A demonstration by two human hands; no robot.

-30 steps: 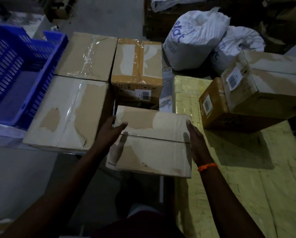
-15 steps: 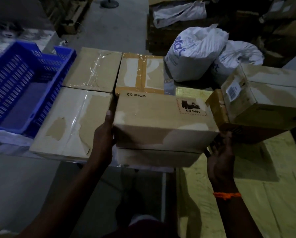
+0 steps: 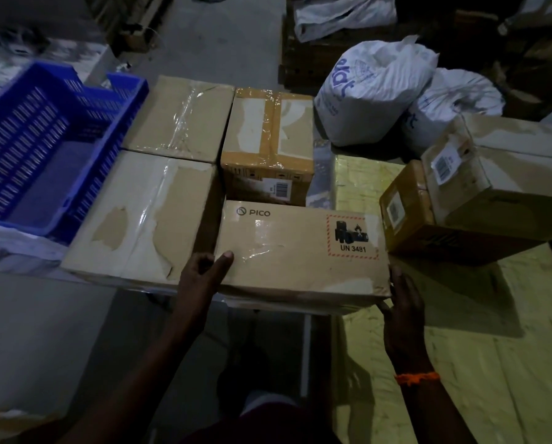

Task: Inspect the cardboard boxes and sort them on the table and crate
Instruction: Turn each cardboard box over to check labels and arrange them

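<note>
A brown PICO box [image 3: 300,251] with a red UN 3481 label lies flat in front of me, printed face up. My left hand [image 3: 200,277] grips its near left corner, thumb on top. My right hand [image 3: 399,302] holds its near right corner from below and the side. To its left lies a large taped box [image 3: 140,216], with another taped box [image 3: 181,116] behind that. A smaller tan-taped box [image 3: 268,139] with a barcode label stands just behind the PICO box. The blue plastic crate [image 3: 21,200] sits at the far left, nothing in it.
On the right a yellowish surface [image 3: 460,363] carries two stacked boxes: a pale upper box [image 3: 505,174] on a darker brown lower box [image 3: 406,213]. Two tied white sacks [image 3: 370,91] stand behind them. Grey floor [image 3: 43,331] lies below left, with dark pallets at the back.
The box was turned over from its plain taped face to its PICO-printed face and lowered flat. Both hands moved to its near corners.
</note>
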